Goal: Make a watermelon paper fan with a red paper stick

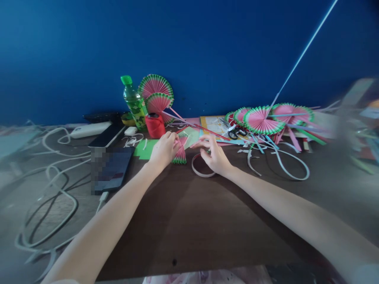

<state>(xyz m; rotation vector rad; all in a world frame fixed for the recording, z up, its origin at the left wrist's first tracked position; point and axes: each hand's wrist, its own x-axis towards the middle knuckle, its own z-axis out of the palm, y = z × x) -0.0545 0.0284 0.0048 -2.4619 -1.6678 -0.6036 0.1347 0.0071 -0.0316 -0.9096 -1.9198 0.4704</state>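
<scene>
My left hand (pixel 164 150) is closed on a small pleated paper fan (pixel 181 153), pink in the middle with green edges. The fan stands gathered at its middle and flared at top and bottom; the fingertips are partly hidden behind the hand. To the right, my right hand (pixel 215 157) hovers with curled fingers, thumb and forefinger apart, and nothing visible between them. A ring-shaped roll of tape (pixel 203 174) lies on the table under its fingers, partly covered by them. Whether this hand touches the roll, I cannot tell.
Behind my left hand stand a red thread spool (pixel 155 127), a green bottle (pixel 134 104) and finished round fans (pixel 155 87). Black scissors (pixel 237 133) and more fans (pixel 264 120) lie at the right. A phone (pixel 114 169) and white cables (pixel 63 189) occupy the left.
</scene>
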